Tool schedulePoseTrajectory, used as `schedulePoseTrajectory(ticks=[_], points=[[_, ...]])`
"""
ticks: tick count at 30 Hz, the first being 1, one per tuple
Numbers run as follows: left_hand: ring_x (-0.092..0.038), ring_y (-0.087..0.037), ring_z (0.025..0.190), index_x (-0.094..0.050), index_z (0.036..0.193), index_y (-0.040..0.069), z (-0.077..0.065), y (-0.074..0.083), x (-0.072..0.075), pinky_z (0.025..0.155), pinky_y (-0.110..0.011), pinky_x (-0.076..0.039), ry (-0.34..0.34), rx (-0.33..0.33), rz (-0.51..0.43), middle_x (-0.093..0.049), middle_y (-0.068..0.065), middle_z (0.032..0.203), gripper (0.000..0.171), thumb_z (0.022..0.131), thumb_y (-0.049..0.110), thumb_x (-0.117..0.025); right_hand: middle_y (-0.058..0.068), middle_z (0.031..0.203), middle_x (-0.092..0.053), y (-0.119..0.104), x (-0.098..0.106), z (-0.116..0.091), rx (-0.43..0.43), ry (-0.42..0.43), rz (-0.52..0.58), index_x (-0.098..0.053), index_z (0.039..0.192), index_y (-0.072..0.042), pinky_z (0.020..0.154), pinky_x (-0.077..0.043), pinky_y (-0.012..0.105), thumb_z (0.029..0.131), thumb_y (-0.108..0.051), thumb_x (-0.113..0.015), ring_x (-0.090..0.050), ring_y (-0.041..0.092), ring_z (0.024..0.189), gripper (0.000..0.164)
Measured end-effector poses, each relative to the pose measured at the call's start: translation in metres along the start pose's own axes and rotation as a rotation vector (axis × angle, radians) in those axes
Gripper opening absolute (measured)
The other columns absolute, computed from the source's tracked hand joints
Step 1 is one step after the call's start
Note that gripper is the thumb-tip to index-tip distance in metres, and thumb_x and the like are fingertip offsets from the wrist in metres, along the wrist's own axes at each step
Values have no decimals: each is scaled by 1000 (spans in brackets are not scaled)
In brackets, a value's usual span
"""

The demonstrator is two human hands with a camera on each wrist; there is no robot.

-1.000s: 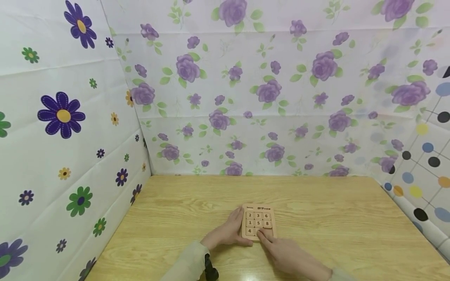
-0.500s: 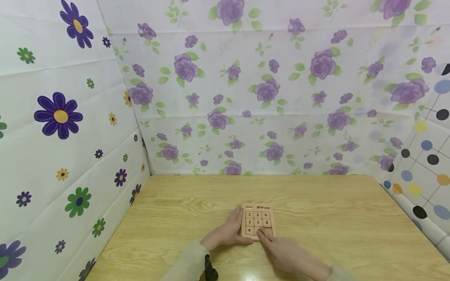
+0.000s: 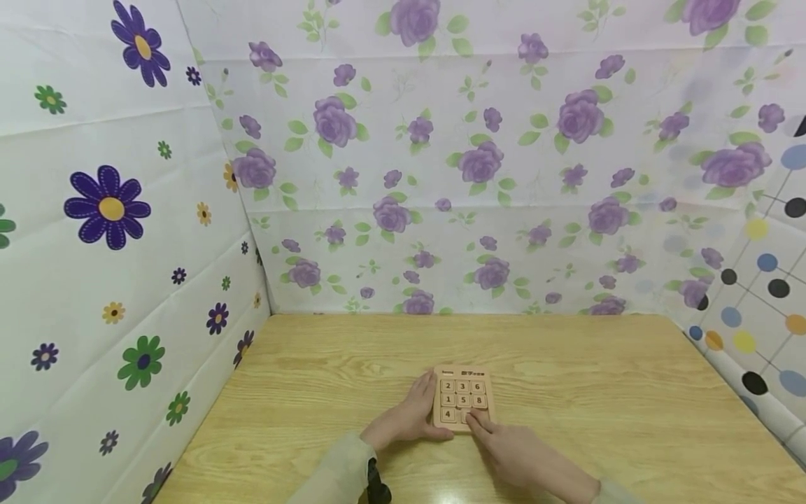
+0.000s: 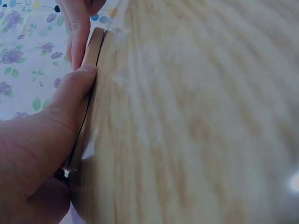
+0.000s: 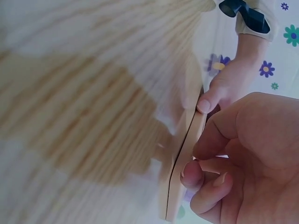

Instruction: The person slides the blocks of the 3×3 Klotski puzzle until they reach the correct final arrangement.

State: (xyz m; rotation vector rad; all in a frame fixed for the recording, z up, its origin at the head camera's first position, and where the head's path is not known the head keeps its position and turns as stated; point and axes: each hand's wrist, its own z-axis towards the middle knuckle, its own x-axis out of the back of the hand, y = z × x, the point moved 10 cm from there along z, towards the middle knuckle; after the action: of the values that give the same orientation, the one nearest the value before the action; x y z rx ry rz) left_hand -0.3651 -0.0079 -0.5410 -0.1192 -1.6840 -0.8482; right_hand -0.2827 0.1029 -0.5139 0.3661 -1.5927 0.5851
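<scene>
A wooden sliding number puzzle [image 3: 462, 393] lies flat on the table in the head view, its rows reading 2 3 6, 1 5 8, and 4 at the lower left. My left hand [image 3: 412, 413] holds its left side, thumb along the near edge; the left wrist view shows that thumb [image 4: 77, 86] on the board's edge. With extended fingertips, my right hand [image 3: 506, 448] touches a bottom-row tile [image 3: 466, 416], whose number is covered. A narrow gap separates that tile from the 4. In the right wrist view, the other fingers [image 5: 212, 191] are bent beside the board.
A wood-grain table [image 3: 598, 392] spreads around the puzzle. Floral cloth [image 3: 441, 140] hangs along its back edge, daisy cloth [image 3: 145, 280] on the left, and dotted cloth [image 3: 755, 308] on the right. A black strap [image 3: 376, 483] is at my left wrist.
The bottom-row tile under my right fingertips has slid slightly right, opening a gap beside the 4. My right hand has shifted right with it; my left hand keeps its hold.
</scene>
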Motion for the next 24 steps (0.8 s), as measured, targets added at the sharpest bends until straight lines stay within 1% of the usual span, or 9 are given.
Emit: schedulePoseTrajectory(ticks=[1, 3, 8, 12, 18, 21, 23, 24], points=[[-8, -35, 150, -4, 152, -7, 0, 0, 0, 123, -44, -18, 2, -1, -1, -4, -25, 161, 122, 76, 57, -74, 17, 148, -45, 0, 1, 0, 2, 0, -13, -42, 145, -3, 53, -53, 25, 91, -13, -57, -55, 15, 58, 57], [-9, -35, 150, -5, 152, -8, 0, 1, 0, 123, -45, -18, 5, -5, -6, -5, -25, 161, 121, 76, 55, -75, 18, 147, -46, 1, 1, -1, 4, -4, -26, -43, 144, -3, 53, -52, 24, 88, -11, -59, -54, 13, 57, 59], [-10, -35, 150, -6, 152, -8, 0, 3, 2, 123, -44, -19, 17, -17, -11, -7, -26, 160, 120, 76, 53, -76, 18, 149, -43, 5, 0, -2, -13, -20, -1, -42, 145, -3, 45, -41, 18, 85, -6, -59, -41, 8, 48, 63], [-10, -35, 150, -5, 152, -8, 1, 2, 1, 123, -44, -19, 8, -10, -5, -6, -25, 160, 120, 76, 55, -75, 17, 150, -43, 7, 1, -4, -29, -23, 13, -42, 145, -3, 40, -37, 18, 82, -3, -60, -37, 8, 44, 66], [-9, -35, 150, -5, 152, -8, 2, 1, -1, 123, -44, -19, 1, -8, -2, -6, -26, 160, 121, 76, 56, -74, 17, 150, -42, 8, 4, -6, -45, -37, 34, -42, 145, -3, 39, -37, 19, 83, -4, -60, -35, 8, 43, 65], [-10, -36, 150, -5, 152, -8, 1, 2, 0, 122, -45, -20, 8, -12, -19, -6, -26, 160, 121, 76, 55, -75, 17, 150, -42, 8, 5, -6, -51, -45, 47, -42, 145, -3, 38, -36, 18, 82, -3, -60, -35, 7, 42, 66], [-10, -36, 150, -5, 152, -8, 0, 2, 0, 122, -46, -20, 8, -12, -27, -6, -26, 160, 120, 76, 54, -75, 17, 149, -43, 9, 6, -6, -56, -51, 44, -43, 144, -2, 38, -37, 19, 81, -2, -61, -37, 9, 42, 66], [-11, -36, 150, -5, 152, -8, 0, 2, 0, 122, -45, -21, 10, -11, -31, -7, -26, 160, 121, 76, 54, -75, 18, 148, -44, 9, 6, -6, -56, -51, 34, -44, 144, -2, 40, -40, 20, 81, -3, -61, -40, 9, 44, 65]])
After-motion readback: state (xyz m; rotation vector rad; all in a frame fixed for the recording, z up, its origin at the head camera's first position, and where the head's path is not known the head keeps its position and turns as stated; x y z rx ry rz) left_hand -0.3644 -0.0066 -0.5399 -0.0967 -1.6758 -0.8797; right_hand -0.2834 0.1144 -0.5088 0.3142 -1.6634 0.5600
